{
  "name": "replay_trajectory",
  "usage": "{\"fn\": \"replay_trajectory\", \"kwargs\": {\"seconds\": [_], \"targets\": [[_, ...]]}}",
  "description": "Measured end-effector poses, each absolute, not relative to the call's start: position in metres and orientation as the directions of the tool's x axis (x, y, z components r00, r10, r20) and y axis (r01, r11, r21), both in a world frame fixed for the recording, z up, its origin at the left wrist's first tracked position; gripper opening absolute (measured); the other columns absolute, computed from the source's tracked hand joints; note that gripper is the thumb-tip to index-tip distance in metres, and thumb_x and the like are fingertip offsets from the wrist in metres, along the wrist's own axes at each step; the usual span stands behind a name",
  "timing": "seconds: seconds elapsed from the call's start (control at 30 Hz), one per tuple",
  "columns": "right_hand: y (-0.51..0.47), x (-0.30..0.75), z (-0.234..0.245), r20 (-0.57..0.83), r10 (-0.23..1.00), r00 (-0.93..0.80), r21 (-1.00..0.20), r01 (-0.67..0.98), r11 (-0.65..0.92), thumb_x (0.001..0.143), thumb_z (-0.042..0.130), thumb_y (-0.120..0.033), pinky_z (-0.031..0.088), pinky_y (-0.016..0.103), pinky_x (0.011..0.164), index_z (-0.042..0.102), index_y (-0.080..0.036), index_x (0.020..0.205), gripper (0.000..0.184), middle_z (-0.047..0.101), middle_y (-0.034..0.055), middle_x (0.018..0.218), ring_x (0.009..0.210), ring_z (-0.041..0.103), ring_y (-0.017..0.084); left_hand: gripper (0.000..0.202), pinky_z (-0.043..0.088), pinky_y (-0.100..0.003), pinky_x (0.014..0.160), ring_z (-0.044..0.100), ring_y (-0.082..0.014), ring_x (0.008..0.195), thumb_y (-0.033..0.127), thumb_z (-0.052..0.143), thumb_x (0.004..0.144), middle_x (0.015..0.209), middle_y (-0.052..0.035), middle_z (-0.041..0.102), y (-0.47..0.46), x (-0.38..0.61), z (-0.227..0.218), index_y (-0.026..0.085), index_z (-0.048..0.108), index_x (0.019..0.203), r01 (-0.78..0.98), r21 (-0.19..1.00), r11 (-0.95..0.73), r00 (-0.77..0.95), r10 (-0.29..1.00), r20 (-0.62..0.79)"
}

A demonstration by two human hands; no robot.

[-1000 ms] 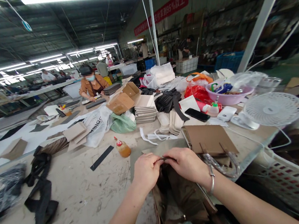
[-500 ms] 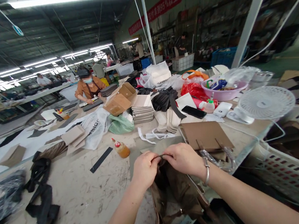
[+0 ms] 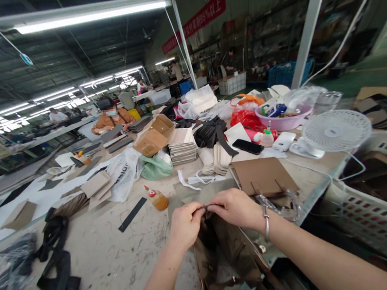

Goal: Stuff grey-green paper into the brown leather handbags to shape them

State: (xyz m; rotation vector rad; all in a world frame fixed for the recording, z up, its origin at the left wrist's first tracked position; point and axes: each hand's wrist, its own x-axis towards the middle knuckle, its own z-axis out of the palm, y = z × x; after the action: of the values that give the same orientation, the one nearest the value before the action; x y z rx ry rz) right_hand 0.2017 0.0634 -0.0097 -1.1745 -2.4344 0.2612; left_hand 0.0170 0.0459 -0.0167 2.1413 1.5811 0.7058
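My left hand (image 3: pixel 185 223) and my right hand (image 3: pixel 236 207) meet near the front edge of the worktable (image 3: pixel 116 260). Both pinch a thin dark strip (image 3: pixel 207 207) between their fingertips, at the top of a brown paper bag (image 3: pixel 231 254) that hangs down below them over the table edge. A silver bangle (image 3: pixel 266 223) sits on my right wrist. A flat brown bag (image 3: pixel 263 176) lies just right of my right hand. A small bottle of amber glue (image 3: pixel 158 198) stands just beyond my left hand.
Stacks of card pieces (image 3: pixel 182 146), an open carton (image 3: pixel 153 138), black straps (image 3: pixel 55 258), a phone (image 3: pixel 248 146), a pink basin (image 3: pixel 285 121) and a white fan (image 3: pixel 336 131) crowd the table. A white crate (image 3: pixel 384 215) stands at right. A person in brown (image 3: pixel 110 120) works farther along.
The view has shifted slightly. My hands stay together on the strip, with only small finger movement. The person in brown has leaned lower over the table.
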Motion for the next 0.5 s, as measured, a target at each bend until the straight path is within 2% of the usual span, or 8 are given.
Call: {"fn": "replay_trajectory", "kwargs": {"seconds": [0.13,0.27,0.37,0.5], "targets": [[0.065,0.193,-0.004,0.286,0.8,-0.528,-0.283,0.751,0.597,0.084,0.049,-0.025,0.036,0.027,0.06,0.067,-0.018,0.07,0.024,0.069,0.0054,0.074,0.07,0.062,0.018,0.02,0.044,-0.027,0.071,0.065,-0.0182,0.081,0.018,0.051,0.085,0.086,-0.001,0.072,0.047,0.018,-0.016,0.021,0.07,0.086,0.815,0.498,-0.296,0.24,0.955,0.174],[0.064,0.186,-0.004,0.288,0.798,-0.529,-0.292,0.746,0.599,0.082,0.047,-0.023,0.037,0.028,0.06,0.067,-0.016,0.071,0.024,0.069,0.0094,0.077,0.071,0.061,0.021,0.019,0.045,-0.027,0.076,0.066,-0.0194,0.088,0.02,0.055,0.082,0.094,-0.0004,0.073,0.05,0.014,-0.013,0.024,0.07,0.095,0.794,0.515,-0.323,0.301,0.945,0.127],[0.064,0.183,-0.006,0.284,0.81,-0.513,-0.344,0.734,0.586,0.08,0.048,-0.022,0.039,0.029,0.064,0.067,-0.014,0.073,0.023,0.069,0.0117,0.078,0.073,0.062,0.022,0.023,0.044,-0.029,0.078,0.065,-0.0208,0.091,0.022,0.055,0.081,0.097,-0.0015,0.072,0.055,0.012,-0.012,0.026,0.07,0.097,0.785,0.521,-0.335,0.323,0.939,0.119],[0.068,0.188,-0.011,0.269,0.839,-0.473,-0.491,0.682,0.542,0.086,0.046,-0.027,0.043,0.03,0.069,0.07,-0.014,0.072,0.031,0.07,0.0104,0.077,0.077,0.063,0.022,0.015,0.04,-0.029,0.068,0.064,-0.0211,0.078,0.022,0.056,0.078,0.08,-0.0024,0.072,0.063,0.014,-0.014,0.023,0.072,0.078,0.77,0.559,-0.308,0.285,0.95,0.13]]}}
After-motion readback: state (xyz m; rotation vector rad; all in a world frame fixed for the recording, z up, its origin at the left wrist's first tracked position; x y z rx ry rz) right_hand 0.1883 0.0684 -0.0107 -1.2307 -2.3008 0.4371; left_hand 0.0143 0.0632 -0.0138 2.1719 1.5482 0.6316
